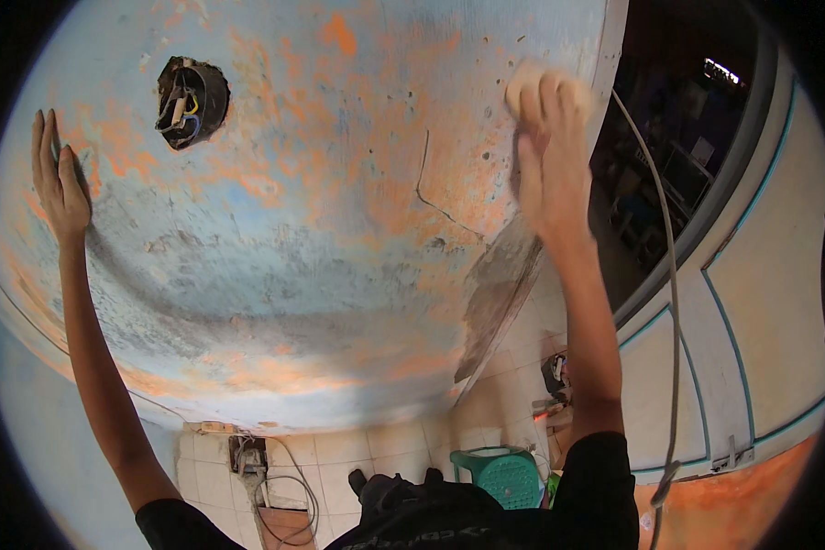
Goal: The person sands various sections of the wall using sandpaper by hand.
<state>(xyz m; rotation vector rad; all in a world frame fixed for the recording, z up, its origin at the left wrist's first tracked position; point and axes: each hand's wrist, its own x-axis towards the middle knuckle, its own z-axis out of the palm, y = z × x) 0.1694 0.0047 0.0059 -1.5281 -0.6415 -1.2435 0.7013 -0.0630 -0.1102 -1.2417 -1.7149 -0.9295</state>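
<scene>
Before me is a wall [321, 211] with worn light-blue paint, orange patches, dark smudges and a thin crack. My left hand [60, 188] rests against it at the far left, fingers stretched and holding nothing. Up at the right, close to the wall's edge, my right hand [552, 151] presses a pale tan pad [522, 84] to the surface. Motion blurs the fingertips and the pad; I cannot make out whether it is sandpaper or a sponge.
An electrical box hole [191, 103] with exposed wires opens in the upper left wall. A dark doorway [678, 156] lies right of the wall, with a hanging cable [666, 238] and a pale door [770, 284]. A green stool [504, 478] and coiled cable [307, 495] are on the tiled floor.
</scene>
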